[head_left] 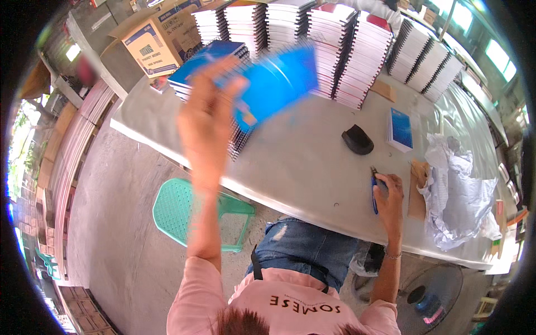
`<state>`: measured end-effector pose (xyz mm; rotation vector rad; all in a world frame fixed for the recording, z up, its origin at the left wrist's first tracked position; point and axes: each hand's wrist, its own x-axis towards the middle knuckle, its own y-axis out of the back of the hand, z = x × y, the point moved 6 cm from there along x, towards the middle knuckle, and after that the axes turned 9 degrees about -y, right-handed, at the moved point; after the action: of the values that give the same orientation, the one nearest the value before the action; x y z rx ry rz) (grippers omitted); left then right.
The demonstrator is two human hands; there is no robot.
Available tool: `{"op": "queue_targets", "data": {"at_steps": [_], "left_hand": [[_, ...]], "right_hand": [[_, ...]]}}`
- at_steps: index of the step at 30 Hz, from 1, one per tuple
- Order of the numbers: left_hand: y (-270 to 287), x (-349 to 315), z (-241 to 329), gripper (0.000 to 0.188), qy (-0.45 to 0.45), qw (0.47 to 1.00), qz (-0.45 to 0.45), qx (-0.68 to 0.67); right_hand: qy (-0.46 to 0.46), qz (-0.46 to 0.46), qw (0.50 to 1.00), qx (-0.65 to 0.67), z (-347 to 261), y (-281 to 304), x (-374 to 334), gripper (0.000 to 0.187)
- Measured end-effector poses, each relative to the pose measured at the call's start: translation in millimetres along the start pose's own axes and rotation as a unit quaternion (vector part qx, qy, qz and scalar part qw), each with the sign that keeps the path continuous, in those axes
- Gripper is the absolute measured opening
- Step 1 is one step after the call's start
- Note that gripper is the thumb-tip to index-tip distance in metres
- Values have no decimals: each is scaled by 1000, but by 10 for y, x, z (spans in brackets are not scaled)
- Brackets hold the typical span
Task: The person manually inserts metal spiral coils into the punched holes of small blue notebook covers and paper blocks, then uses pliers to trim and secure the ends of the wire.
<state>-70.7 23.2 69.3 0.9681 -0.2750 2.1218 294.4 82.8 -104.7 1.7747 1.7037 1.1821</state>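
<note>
My left hand [209, 106] is raised over the table's left side, blurred by motion, its fingers closed at the edge of a blue-covered notebook [282, 81]. That notebook is tilted and smeared too. Behind and below it stands a stack of blue spiral notebooks [209, 53], partly hidden by my hand. On the right, my right hand [389, 195] rests at the tabletop, wrapped round blue-handled pliers [374, 195] whose dark tip points away from me. A black rounded object [357, 140] and a small blue-covered pad [400, 129] lie beyond that hand.
Tall stacks of spiral-bound notebooks [329, 47] line the table's [301, 167] far side. An open carton [162, 42] stands far left. Crumpled white paper [455, 190] and brown cardboard [417, 192] lie at right. A green stool [181, 215] is by the near edge; a fan [430, 296] is lower right.
</note>
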Motion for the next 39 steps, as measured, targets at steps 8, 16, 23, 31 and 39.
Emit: {"op": "queue_targets", "data": {"at_steps": [8, 16, 23, 31, 39], "left_hand": [[957, 1853, 35, 34, -200, 946, -92, 238], [-248, 1755, -375, 44, -175, 880, -389, 210], [-442, 1354, -855, 37, -182, 838, -470, 206], [-591, 1356, -820, 47, -196, 796, -543, 179], [-345, 1289, -220, 27, -309, 825, -351, 318]], "right_hand": [[29, -41, 999, -8, 168, 154, 140, 29], [-4, -62, 997, -52, 7, 243, 313, 25], [-74, -78, 994, -25, 38, 292, 459, 26], [-43, 50, 993, 102, 697, 470, 1116, 20], [-38, 111, 991, -57, 1513, 246, 2238, 40]]}}
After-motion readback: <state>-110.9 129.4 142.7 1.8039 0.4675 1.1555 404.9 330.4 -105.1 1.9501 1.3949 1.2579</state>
